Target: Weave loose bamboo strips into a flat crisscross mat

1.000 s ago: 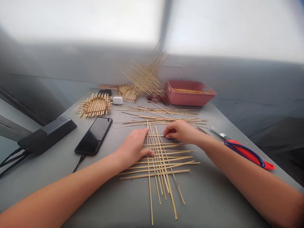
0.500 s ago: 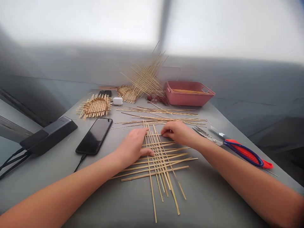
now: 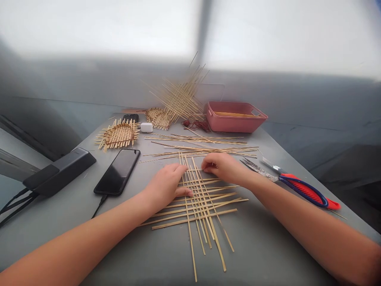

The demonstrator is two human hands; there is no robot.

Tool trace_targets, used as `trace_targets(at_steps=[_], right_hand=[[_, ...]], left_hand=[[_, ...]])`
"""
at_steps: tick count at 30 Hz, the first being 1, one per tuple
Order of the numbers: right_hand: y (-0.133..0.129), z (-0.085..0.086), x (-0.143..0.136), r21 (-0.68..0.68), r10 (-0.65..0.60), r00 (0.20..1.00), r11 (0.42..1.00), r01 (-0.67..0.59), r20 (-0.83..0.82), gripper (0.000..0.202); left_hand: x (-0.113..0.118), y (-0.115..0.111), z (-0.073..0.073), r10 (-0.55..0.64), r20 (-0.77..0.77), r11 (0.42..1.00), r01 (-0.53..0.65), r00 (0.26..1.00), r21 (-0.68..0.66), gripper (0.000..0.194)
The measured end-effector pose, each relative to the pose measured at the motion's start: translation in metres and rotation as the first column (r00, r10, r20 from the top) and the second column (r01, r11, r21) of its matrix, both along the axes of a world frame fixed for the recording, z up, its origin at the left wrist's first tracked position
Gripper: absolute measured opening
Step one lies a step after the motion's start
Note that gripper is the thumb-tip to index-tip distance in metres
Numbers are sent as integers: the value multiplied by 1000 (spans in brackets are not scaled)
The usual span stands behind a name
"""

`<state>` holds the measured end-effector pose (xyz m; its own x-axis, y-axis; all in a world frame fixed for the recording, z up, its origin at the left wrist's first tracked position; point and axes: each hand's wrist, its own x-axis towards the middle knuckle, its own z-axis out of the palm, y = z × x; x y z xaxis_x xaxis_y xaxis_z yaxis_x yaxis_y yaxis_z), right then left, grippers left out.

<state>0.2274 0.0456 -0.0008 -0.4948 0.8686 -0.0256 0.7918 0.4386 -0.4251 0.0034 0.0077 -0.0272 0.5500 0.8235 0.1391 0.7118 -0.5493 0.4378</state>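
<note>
Thin bamboo strips cross over and under each other in a loose woven grid (image 3: 200, 202) on the table before me. My left hand (image 3: 166, 183) rests on the grid's left side, thumb and fingers spread apart; its fingertips touch the upper strips and the thumb lies lower down. At the grid's top right, my right hand (image 3: 218, 165) pinches the end of a crosswise bamboo strip (image 3: 196, 170) between thumb and forefinger. Its other fingers are curled in. Long strip ends stick out toward me and to both sides.
Loose strips (image 3: 202, 151) lie behind the grid. Scissors (image 3: 268, 174) and a red-and-blue handle (image 3: 306, 190) are on the right. Left are a phone (image 3: 117, 172) and black power block (image 3: 61, 171). Farther back: woven pieces (image 3: 120, 133), white case (image 3: 146, 127), pink basket (image 3: 235, 123).
My left fingertips have dipped slightly on the upper strips. My right hand keeps its pinch in nearly the same spot. The view has shifted very little.
</note>
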Motion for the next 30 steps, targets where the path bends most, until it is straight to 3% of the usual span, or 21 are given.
trace_targets(at_steps=[11, 21, 30], right_hand=[[2, -9, -4, 32, -16, 998, 999, 18, -59, 14], [0, 4, 9, -67, 16, 1000, 998, -14, 23, 15], [-2, -8, 2, 93, 68, 995, 993, -74, 70, 25]], left_hand=[[1, 0, 2, 27, 17, 998, -26, 1000, -59, 64], [1, -1, 5, -32, -17, 999, 32, 999, 0, 50], [1, 1, -2, 28, 18, 1000, -28, 999, 9, 59]])
